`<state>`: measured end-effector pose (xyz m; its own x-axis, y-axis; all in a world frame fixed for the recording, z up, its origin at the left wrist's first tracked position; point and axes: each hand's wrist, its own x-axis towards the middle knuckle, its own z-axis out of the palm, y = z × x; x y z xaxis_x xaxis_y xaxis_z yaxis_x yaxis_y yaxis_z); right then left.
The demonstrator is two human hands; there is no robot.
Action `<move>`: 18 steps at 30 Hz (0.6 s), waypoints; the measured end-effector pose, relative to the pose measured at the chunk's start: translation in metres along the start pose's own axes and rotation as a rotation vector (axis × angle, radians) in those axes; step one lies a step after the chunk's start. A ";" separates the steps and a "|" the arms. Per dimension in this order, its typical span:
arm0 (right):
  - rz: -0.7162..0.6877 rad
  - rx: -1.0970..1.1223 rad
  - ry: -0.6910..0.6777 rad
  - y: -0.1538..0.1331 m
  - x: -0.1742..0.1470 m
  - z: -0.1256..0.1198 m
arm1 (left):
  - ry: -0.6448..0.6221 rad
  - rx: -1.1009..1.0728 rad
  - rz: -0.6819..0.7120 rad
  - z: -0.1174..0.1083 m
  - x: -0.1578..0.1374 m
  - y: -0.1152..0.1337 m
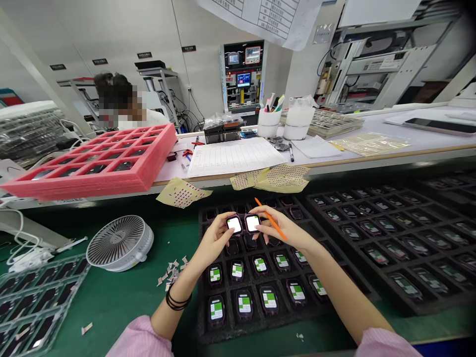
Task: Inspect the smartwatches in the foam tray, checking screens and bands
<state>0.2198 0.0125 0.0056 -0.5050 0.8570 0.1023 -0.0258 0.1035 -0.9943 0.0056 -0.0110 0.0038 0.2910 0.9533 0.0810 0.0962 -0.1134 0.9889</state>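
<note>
My left hand [217, 233] grips a smartwatch body [234, 224] with a lit, mostly white screen, thumb on its face. Beside it, my right hand [278, 225] holds a second smartwatch body [252, 223], also lit white with a green corner. An orange pen-like stick [270, 218] is tucked along the fingers of that hand. Both watches are held side by side above a black foam tray [223, 334]. In the tray's pockets lie several more watch bodies, the nearer ones showing green and white screens. The undersides of the held watches are hidden.
A second black tray [375, 292] of watches lies to the right. On the left are a small white fan [119, 243], a clear tray [40, 302] and loose small pieces [173, 271]. A pink foam tray [111, 186] overhangs the shelf, where papers [236, 156] lie. A person [148, 118] sits beyond.
</note>
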 end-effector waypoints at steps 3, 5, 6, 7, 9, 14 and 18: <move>0.008 -0.013 -0.016 0.001 0.001 -0.001 | -0.025 -0.002 -0.008 0.000 0.000 -0.004; 0.009 -0.023 -0.015 0.001 0.001 -0.001 | -0.029 0.008 -0.007 -0.001 0.000 -0.005; 0.008 -0.027 -0.015 0.001 0.000 -0.001 | -0.029 0.012 -0.004 -0.001 0.000 -0.005; 0.006 -0.029 -0.014 0.001 0.000 -0.001 | -0.028 0.015 -0.001 -0.001 0.000 -0.005; 0.003 -0.028 -0.015 0.002 0.000 -0.001 | -0.026 0.014 0.007 -0.001 0.001 -0.005; 0.011 -0.023 0.012 0.001 0.001 0.000 | 0.005 0.027 0.026 0.000 0.001 -0.004; 0.012 -0.008 0.080 0.000 0.002 0.001 | 0.041 0.046 -0.006 0.001 0.000 -0.001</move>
<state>0.2179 0.0136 0.0057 -0.4347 0.8958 0.0932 -0.0135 0.0970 -0.9952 0.0069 -0.0110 0.0029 0.2516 0.9645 0.0808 0.1415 -0.1192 0.9827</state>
